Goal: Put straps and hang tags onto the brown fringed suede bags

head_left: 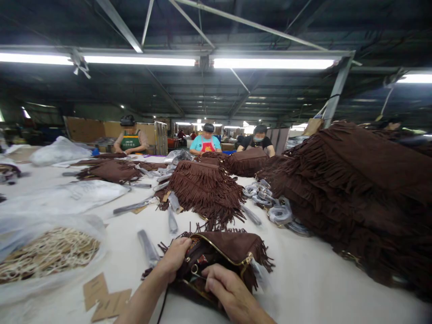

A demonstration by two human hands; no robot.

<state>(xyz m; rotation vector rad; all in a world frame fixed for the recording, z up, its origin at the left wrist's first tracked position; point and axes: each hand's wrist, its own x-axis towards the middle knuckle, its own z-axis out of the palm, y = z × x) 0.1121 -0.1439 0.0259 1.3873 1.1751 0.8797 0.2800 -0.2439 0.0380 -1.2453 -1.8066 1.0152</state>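
Note:
A dark brown fringed bag (232,245) lies in front of me with its gold-toothed zipper open and its dark, patterned lining showing. My left hand (177,256) is closed on the far left edge of the opening, thumb and fingers pinching the bag. Reaching into the mouth of the bag, my right hand (226,285) has its fingers bent together. A small metal ring (195,269) with a thin stem runs to its fingertips; its exact kind is unclear. Clear plastic wrap (263,274) hangs at the bag's right end.
Fringed bags pile up high on the right (364,180), with another stack (202,184) ahead. Plastic-wrapped straps (280,211) lie between them. At left are a plastic bag of stringed tags (50,252) and loose cardboard tags (106,299). Several people work across the white table (324,288).

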